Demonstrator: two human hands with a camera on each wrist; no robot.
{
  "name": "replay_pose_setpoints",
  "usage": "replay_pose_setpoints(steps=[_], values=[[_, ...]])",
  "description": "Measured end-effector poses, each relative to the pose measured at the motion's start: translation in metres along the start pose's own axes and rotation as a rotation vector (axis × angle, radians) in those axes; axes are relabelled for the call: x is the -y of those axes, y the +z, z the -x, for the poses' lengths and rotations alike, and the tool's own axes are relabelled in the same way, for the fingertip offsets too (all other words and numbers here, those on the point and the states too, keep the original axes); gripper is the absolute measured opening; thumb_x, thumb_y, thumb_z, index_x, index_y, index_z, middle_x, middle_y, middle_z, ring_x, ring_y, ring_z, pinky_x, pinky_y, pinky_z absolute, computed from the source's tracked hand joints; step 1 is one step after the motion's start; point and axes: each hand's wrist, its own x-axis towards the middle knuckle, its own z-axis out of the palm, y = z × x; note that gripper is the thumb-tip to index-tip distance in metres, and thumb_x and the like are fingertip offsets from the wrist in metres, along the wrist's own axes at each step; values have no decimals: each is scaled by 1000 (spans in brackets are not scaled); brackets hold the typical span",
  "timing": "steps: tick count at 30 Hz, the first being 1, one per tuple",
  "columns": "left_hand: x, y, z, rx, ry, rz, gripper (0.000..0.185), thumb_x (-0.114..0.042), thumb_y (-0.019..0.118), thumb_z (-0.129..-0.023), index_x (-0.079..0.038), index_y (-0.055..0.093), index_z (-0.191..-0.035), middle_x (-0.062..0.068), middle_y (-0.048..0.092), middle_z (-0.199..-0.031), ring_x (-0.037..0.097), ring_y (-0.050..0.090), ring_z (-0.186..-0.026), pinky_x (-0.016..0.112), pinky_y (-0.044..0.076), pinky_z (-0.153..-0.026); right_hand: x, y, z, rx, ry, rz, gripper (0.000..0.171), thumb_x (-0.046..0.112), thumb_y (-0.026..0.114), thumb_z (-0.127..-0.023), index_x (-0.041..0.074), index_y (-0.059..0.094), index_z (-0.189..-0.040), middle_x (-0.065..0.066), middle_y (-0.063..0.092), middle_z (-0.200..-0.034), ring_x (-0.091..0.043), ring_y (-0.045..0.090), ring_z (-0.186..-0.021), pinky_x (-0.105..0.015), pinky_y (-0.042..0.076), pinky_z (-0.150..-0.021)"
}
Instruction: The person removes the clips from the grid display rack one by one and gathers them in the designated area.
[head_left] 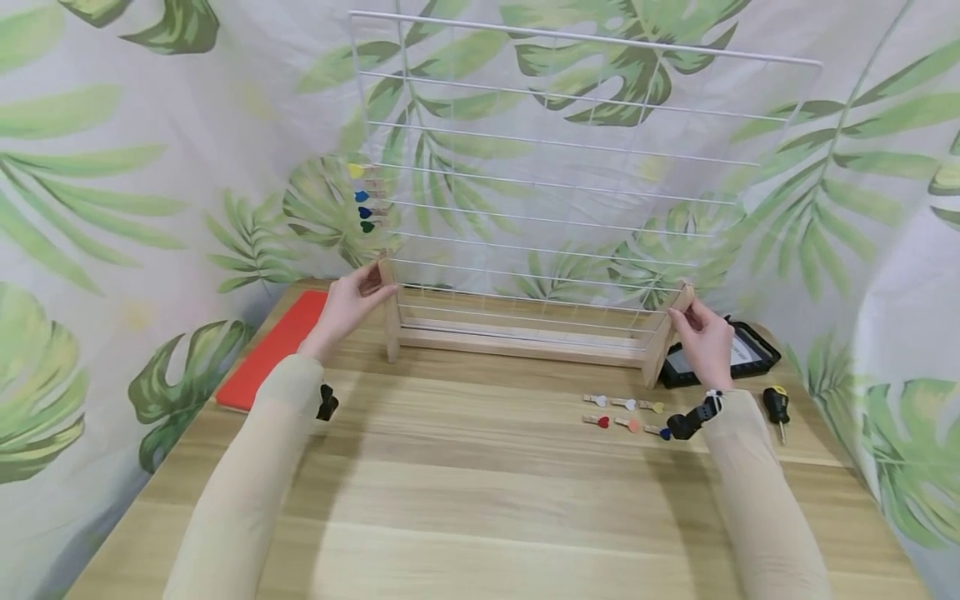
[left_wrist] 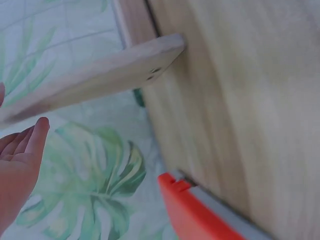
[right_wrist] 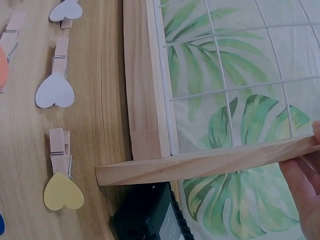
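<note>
A white wire grid rack (head_left: 540, 151) stands upright in a wooden base (head_left: 517, 346) with a post at each end. My left hand (head_left: 347, 304) holds the top of the left wooden post (head_left: 391, 321), thumb and fingers on either side; the left wrist view shows its fingertips beside the same post (left_wrist: 100, 80). With thumb and fingers, my right hand (head_left: 705, 337) pinches the upper part of the right post (right_wrist: 215, 159). Several clothespins with coloured hearts (head_left: 365, 212) are clipped along the grid's left edge.
Several heart clothespins (head_left: 602, 422) lie in two rows on the table, front right of the base. Behind my right hand is a black case (head_left: 761, 350), with a yellow-black screwdriver (head_left: 777, 407) to its right. A red flat case (head_left: 273, 350) lies at left. Leaf-print cloth hangs behind.
</note>
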Motion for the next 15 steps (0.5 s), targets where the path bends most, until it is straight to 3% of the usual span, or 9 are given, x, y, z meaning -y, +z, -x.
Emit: replay_pose_setpoints(steps=[2,4,10,15], values=[[-4,-8,-2,-8,-11,38,73,-36,68,-94,-4,37,-152,21,49,-148,34,52,-135,45,45,-107,1,-1,1,-2,-2,-8,36,28,61,-99,2,67,-124,-23,71,-117,27,48,-84,3,38,-74],[-10,-17,-3,-14,-14,63,75,-40,68,-93,-6,37,-152,19,47,-151,32,50,-137,45,44,-109,1,-3,2,-9,-3,-12,35,26,62,-99,1,67,-123,-24,70,-117,29,45,-83,4,38,-73],[-32,-46,-10,-52,0,93,69,-45,66,-93,-12,44,-149,13,51,-150,27,52,-136,45,44,-110,5,-6,6,-30,9,-17,30,23,62,-98,-3,68,-112,-25,71,-112,29,47,-82,4,37,-72],[-48,-75,-11,-127,-16,134,65,-45,66,-93,-14,48,-147,10,55,-146,19,57,-131,37,45,-110,9,0,5,-18,-6,-26,31,23,62,-98,-5,67,-110,-26,71,-111,28,47,-82,4,37,-73]])
